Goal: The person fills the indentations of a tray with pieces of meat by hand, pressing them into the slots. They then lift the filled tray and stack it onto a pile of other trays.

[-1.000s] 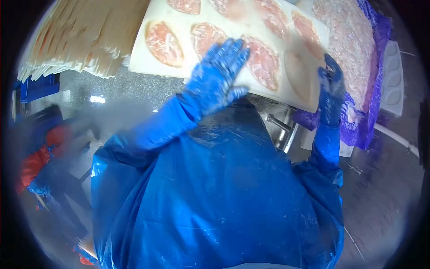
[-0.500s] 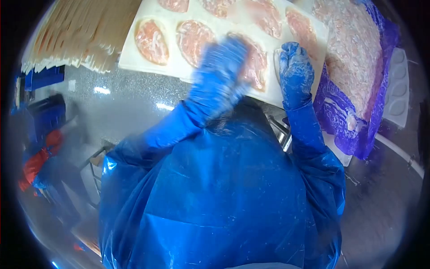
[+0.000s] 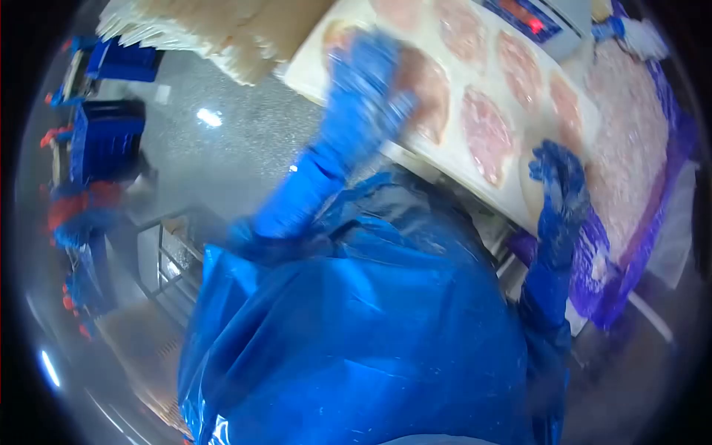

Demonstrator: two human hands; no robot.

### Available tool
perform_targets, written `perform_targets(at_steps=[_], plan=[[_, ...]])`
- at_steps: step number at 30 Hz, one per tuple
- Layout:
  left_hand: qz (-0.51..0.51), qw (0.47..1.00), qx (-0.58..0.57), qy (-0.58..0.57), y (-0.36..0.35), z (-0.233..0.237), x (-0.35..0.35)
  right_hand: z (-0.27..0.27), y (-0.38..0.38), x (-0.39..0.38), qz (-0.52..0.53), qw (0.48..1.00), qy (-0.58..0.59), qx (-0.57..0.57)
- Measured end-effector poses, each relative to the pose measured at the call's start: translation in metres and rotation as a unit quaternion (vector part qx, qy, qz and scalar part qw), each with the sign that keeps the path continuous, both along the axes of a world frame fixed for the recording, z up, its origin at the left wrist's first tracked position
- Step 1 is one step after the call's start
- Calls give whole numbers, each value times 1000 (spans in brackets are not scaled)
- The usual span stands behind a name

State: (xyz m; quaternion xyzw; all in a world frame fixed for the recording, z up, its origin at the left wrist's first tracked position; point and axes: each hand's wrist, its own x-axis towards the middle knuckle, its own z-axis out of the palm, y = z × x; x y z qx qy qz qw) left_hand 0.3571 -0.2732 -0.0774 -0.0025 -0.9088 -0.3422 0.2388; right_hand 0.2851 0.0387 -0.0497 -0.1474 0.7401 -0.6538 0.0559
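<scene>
A white mould board (image 3: 463, 167) lies tilted across the top, its oval hollows filled with pale pink raw meat. My left hand (image 3: 367, 81), in a blue glove and smeared by motion, lies over the meat at the board's left end. Its fingers look stretched out and the thumb stands apart; whatever is under the palm is hidden. By the board's front right corner is my right hand (image 3: 561, 178), gloved too, with bent fingers apart and nothing visible in them. One oval meat portion (image 3: 486, 133) shows between the hands.
Ragged-edged brown sheets (image 3: 245, 37) are stacked at upper left. On the right, a mass of pale meat (image 3: 630, 133) rests in purple film (image 3: 604, 285). A device with a red-lit panel (image 3: 530, 22) stands behind the board. Blue crates (image 3: 107, 141) are at far left.
The view has swung, so the board, meat mass and sheets sit differently in it. My left hand has moved toward the board's left end. My right hand's fingers have spread from a curl.
</scene>
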Motion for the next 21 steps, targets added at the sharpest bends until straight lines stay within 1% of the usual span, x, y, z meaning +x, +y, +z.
perform_targets(at_steps=[1, 2, 3, 4, 6, 8, 9, 10, 11, 12, 13, 15, 16, 17, 19, 20, 21], plan=[[25, 995, -96, -5, -34, -1, -11, 5, 1, 2, -42, 997, 35, 47], [26, 978, -201, -44, -62, -17, -25, 15, -2, 4, -49, 992, 82, 81], [27, 949, -305, -75, -79, -31, -37, 17, -6, 7, -71, 997, 34, 2], [31, 949, -305, -70, -83, -36, -43, 21, -7, 13, -69, 997, 42, 15], [45, 945, -320, -59, -78, -30, -52, 24, -2, 14, -66, 996, 59, 28], [39, 949, -308, -56, -78, -27, -51, 9, 4, 13, -117, 990, 69, -29], [29, 953, -297, -59, -79, -27, -51, 4, 1, 12, -123, 989, 72, -33], [43, 945, -318, -55, -76, -26, -51, 0, -6, 12, -115, 984, 122, 65], [33, 945, -321, -46, -76, -25, -52, -5, -11, 10, -108, 965, 170, 165], [35, 960, -275, -29, -77, -26, -52, -14, -13, 5, -81, 915, 253, 303], [35, 973, -227, -12, -77, -25, -53, -22, -14, 0, -51, 838, 325, 435], [45, 997, -46, -43, -71, -16, -49, -27, -15, 0, -46, 850, 307, 426], [40, 999, -32, -14, -72, -19, -48, -30, -10, 0, -22, 940, 166, 296], [34, 999, -17, 18, -74, -21, -49, -32, -5, -1, -1, 989, 26, 147], [60, 997, 0, -39, -65, -11, -47, -37, -9, 20, 40, 992, 78, 93], [51, 998, 2, -36, -53, -8, -46, -39, -12, 21, 55, 954, 189, 226], [71, 995, -73, -15, -43, -6, -44, -39, -13, 23, 71, 887, 291, 352]])
